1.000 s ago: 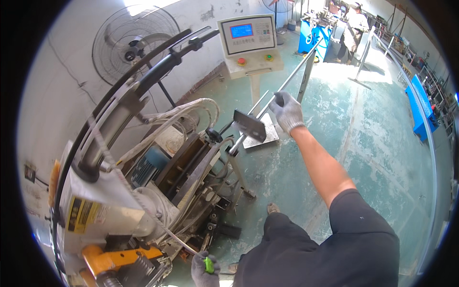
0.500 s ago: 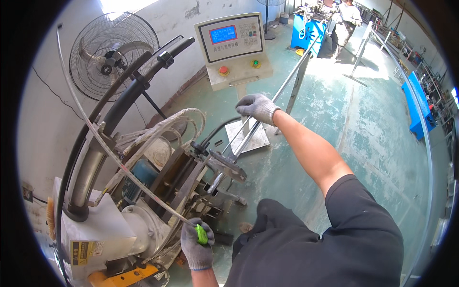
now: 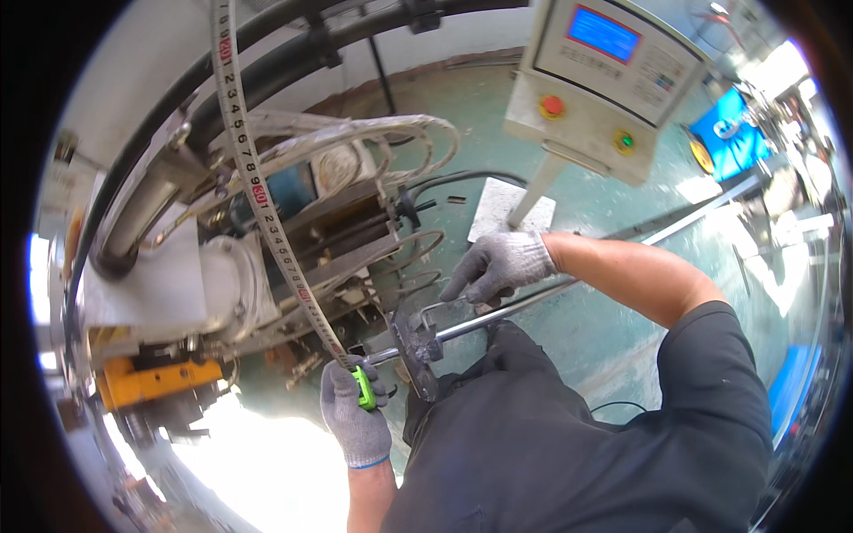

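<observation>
My left hand [image 3: 355, 413], in a grey knit glove, is closed around a green tape measure [image 3: 363, 388]. Its long blade [image 3: 264, 200] is drawn out, rising past the top edge in front of the machine. My gloved right hand [image 3: 505, 266] is over a shiny metal tube [image 3: 498, 318], fingers curled and pinched at a thin bent metal rod [image 3: 431, 313] beside a dark metal clamp block [image 3: 413, 351]. The tube runs through this block, close to my left hand.
A bending machine with hoses [image 3: 382, 129] and a yellow part [image 3: 160, 384] fills the left side. A control panel [image 3: 613, 71] with red and green buttons stands on a post with a white base plate [image 3: 524, 209]. Blue equipment [image 3: 733, 133] stands at the far right.
My view has tilted and moved closer to the machine. My right hand has come nearer to the clamp block and my left hand. The tape blade's face now shows its markings.
</observation>
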A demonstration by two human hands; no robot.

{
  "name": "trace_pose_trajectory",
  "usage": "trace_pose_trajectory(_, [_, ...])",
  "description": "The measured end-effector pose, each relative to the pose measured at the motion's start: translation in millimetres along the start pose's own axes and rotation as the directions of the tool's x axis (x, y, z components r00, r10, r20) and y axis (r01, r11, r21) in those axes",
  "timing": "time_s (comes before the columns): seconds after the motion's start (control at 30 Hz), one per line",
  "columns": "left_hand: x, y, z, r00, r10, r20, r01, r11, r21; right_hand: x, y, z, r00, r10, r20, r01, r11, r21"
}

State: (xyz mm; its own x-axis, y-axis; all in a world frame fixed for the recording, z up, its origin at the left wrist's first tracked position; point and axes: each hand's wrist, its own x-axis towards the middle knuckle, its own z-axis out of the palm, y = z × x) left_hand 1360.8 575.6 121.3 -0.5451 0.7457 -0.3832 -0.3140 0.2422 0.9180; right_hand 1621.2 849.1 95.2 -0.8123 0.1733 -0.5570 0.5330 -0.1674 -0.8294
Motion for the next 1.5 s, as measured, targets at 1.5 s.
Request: trace_pose_trajectory(1.5, [-67, -48, 42, 0.840, -0.181, -0.512, -0.093, 0.880, -0.465, 0, 18, 14, 0.982, -0.109, -0.154, 0.008, 0.837, -0.547])
